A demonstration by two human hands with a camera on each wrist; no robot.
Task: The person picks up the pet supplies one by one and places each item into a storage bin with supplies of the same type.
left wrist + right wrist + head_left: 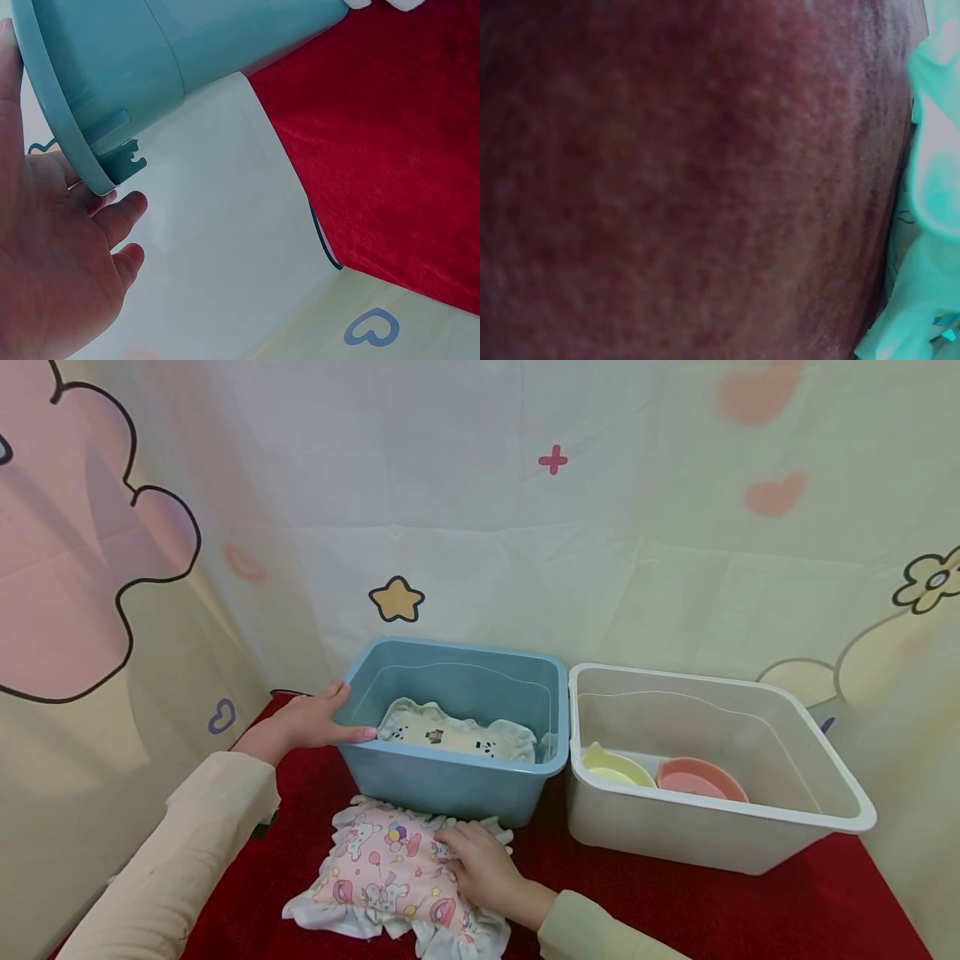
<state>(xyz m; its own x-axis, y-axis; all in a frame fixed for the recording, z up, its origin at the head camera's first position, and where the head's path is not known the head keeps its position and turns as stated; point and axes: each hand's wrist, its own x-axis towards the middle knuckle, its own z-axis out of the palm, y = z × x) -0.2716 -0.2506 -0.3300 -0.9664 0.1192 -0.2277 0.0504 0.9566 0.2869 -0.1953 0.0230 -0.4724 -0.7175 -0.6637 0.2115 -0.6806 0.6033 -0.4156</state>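
My left hand holds the left rim of a blue plastic bin, thumb lying over the front corner. In the left wrist view the fingers reach under that rim. A cream ruffled cushion with small animal prints lies inside the bin. In front of it, on the red cloth, lies a pink printed pillow with white frills. My right hand is on the pillow's right part, bent fingers and thumb pinching its fabric. The right wrist view is mostly a dark blur with pale frill at the edge.
A white plastic bin stands right beside the blue one. Inside are a yellow dish and a pink dish. Red cloth covers the surface, and a printed curtain hangs close behind both bins.
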